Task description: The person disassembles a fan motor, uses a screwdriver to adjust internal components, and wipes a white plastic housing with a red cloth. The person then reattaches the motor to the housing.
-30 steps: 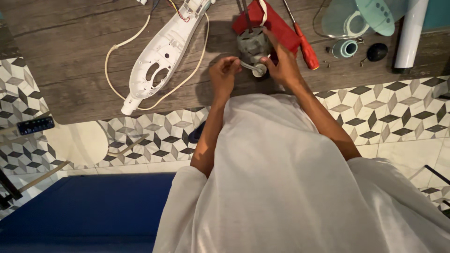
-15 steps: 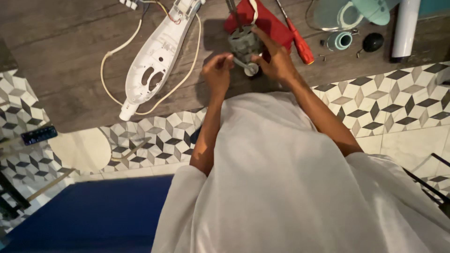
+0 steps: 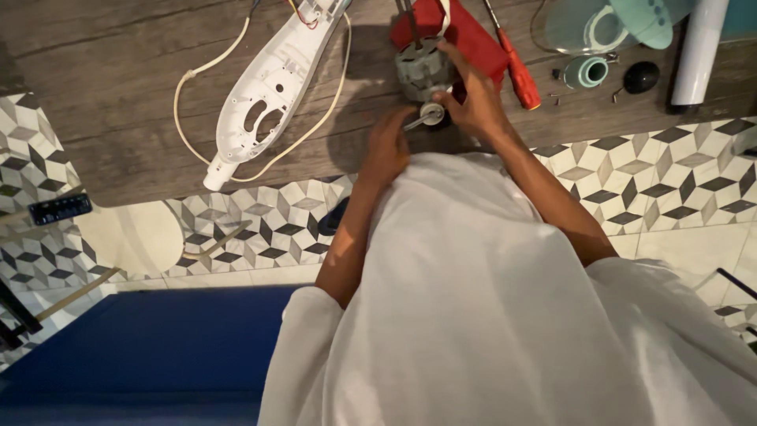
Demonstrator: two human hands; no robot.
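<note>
Grey motor (image 3: 423, 69) (shaft toward wearer), on wooden table (image 3: 110, 102)

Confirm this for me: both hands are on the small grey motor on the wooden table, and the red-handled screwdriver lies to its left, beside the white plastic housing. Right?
Not quite. In the head view the red-handled screwdriver lies to the right of the grey motor, away from the white plastic housing. Left hand and right hand are at the motor on the wooden table.

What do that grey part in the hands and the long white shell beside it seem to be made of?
The grey motor part looks like dull metal: grey, ribbed sides and a round silvery end piece. The right hand grips it. The white shell seems moulded plastic: smooth, slightly glossy, with cut-out holes. Neither is certain from looks alone.
</note>
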